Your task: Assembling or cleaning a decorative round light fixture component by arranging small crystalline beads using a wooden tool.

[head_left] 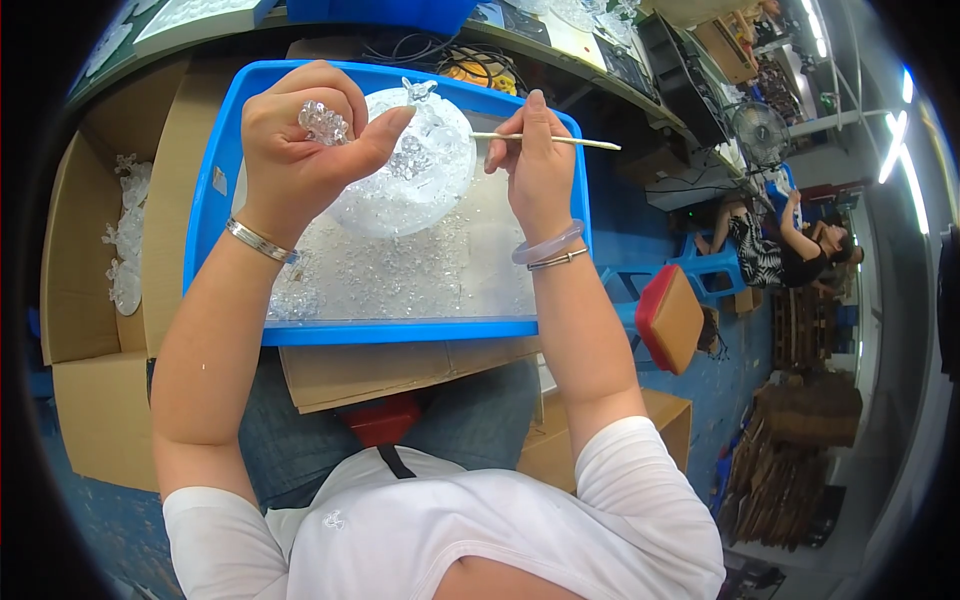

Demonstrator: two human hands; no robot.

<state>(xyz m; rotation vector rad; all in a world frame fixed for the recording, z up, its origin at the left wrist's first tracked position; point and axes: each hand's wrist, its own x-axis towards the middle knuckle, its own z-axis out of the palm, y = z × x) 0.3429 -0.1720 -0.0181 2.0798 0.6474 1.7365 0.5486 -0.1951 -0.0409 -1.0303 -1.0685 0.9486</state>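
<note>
My left hand [310,160] is closed around a cluster of clear faceted crystals [323,122], which shows between its curled fingers. In my right hand [540,160], a thin pale stick [597,146] is pinched between thumb and fingers. Its left end reaches the rim of a round white dish [385,215], which holds a heap of small clear beads [412,160]. A small clear ornament [420,90] stands at the dish's far edge. The dish sits in a blue-rimmed tray [400,333], whose pale bottom is strewn with loose clear beads [400,270].
At the left, an open cardboard box [90,250] holds clear ornaments [128,235]. Black cables [440,50] lie beyond the tray. A stool with a red-edged seat [672,318] stands to the right, a fan [760,133] farther back. Another person [800,240] sits at the far right.
</note>
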